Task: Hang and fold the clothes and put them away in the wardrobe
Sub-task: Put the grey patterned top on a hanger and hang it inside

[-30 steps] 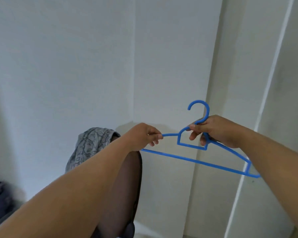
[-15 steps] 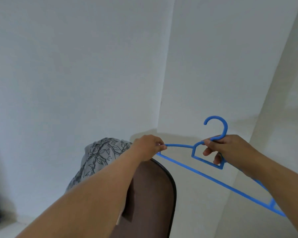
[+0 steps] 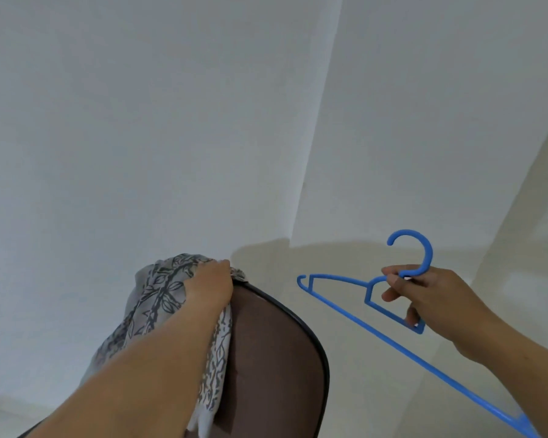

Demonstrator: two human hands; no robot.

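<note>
The left hand (image 3: 208, 287) had let go of the blue hanger (image 3: 358, 306), now pinched only by the right hand (image 3: 424, 295), and grasped the patterned garment (image 3: 159, 289) draped on the chair back (image 3: 266, 352), probably to hang it.

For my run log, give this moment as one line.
left hand: grips patterned garment on chair back | right hand: holds blue hanger

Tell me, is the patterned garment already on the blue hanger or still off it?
Off it. The patterned garment lies draped over the brown chair back under the left hand; the right hand holds the bare blue hanger.
</note>
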